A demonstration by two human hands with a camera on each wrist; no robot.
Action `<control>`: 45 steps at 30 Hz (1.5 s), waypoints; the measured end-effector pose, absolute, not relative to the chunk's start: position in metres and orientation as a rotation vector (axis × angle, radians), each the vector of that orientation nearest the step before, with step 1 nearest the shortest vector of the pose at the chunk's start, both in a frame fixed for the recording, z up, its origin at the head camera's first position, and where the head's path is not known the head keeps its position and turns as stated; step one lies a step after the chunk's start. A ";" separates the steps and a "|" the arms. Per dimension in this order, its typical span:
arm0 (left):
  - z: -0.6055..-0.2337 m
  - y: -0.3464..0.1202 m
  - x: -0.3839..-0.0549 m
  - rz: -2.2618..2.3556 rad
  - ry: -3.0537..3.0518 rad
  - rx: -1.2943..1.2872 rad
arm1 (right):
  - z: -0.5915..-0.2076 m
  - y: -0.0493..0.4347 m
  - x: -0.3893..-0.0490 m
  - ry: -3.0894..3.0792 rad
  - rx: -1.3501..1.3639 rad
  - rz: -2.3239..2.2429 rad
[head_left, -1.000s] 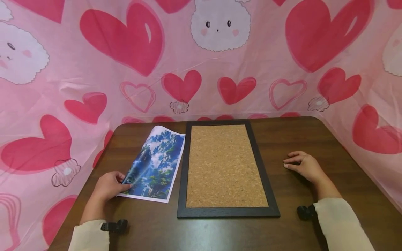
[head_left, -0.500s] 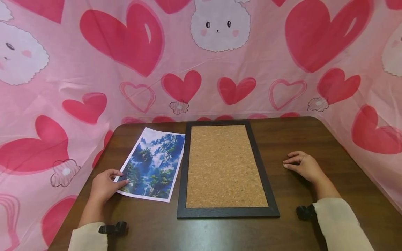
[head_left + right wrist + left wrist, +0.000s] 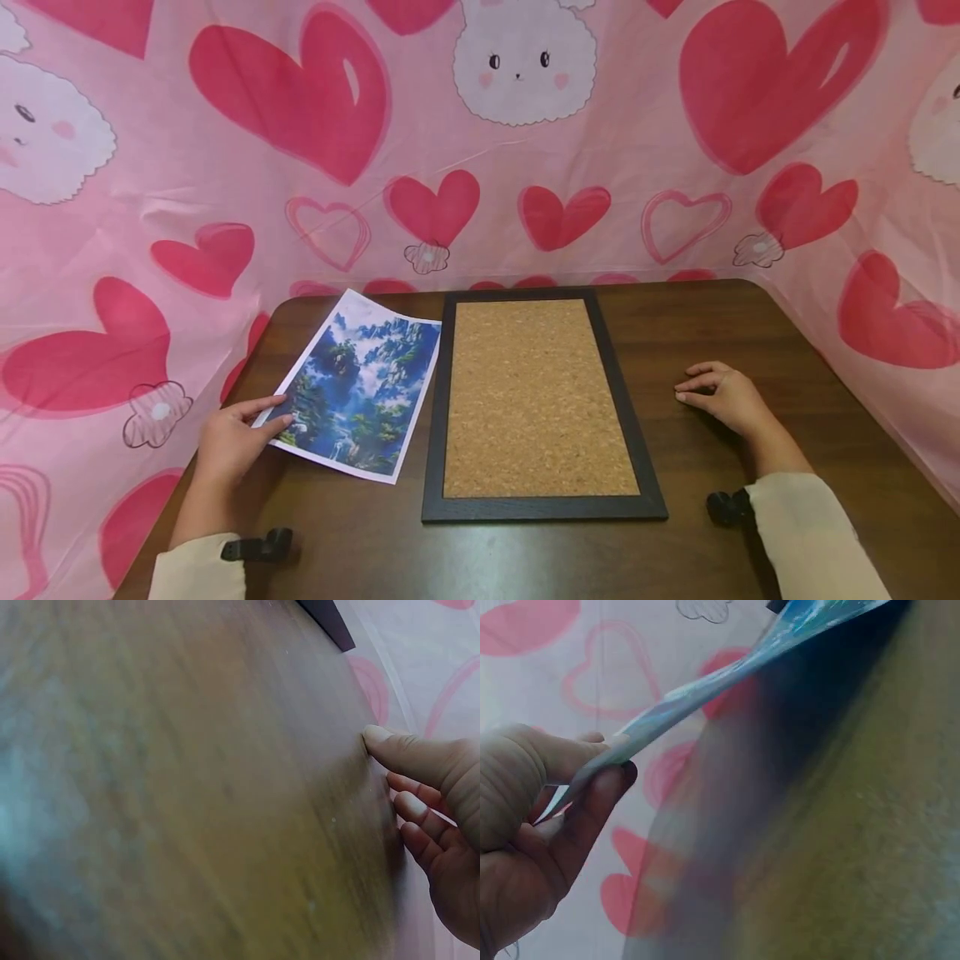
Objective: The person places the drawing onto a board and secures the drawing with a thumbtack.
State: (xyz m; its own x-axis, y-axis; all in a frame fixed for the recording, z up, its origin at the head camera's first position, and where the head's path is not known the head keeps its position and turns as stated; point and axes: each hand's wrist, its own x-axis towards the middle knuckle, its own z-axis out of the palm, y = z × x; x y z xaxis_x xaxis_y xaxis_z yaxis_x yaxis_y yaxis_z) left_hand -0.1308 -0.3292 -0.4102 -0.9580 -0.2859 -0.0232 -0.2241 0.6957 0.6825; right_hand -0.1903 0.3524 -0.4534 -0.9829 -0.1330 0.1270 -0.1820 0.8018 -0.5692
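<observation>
A landscape print point(image 3: 352, 387) of blue mountains and mist, with a white border, is in the head view left of the cork board point(image 3: 536, 400). My left hand point(image 3: 236, 437) pinches its left edge between thumb and fingers. In the left wrist view, the print point(image 3: 675, 705) slants up off the table, edge-on and slightly curved. The board lies flat, its cork bare inside a black frame. To its right, my right hand point(image 3: 727, 400) rests on the tabletop with loosely curved fingers and holds nothing. The right wrist view has this hand point(image 3: 450, 795) at the right side.
Beneath everything is a dark brown wooden table point(image 3: 360, 550) with rounded far corners. A pink cloth point(image 3: 510, 150) with hearts and white animal faces hangs behind and at both sides. Black wrist cameras sit on the left cuff point(image 3: 195, 571) and right cuff point(image 3: 810, 533).
The print's upper left corner, curled over a second ago, has opened out flat and then lifted. My left hand has moved left and slightly up with the print's edge. The right hand stays put.
</observation>
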 end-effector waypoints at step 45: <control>-0.421 -0.262 -0.150 -1.695 -2.539 0.370 | -0.454 0.352 -0.190 -2.908 0.211 0.966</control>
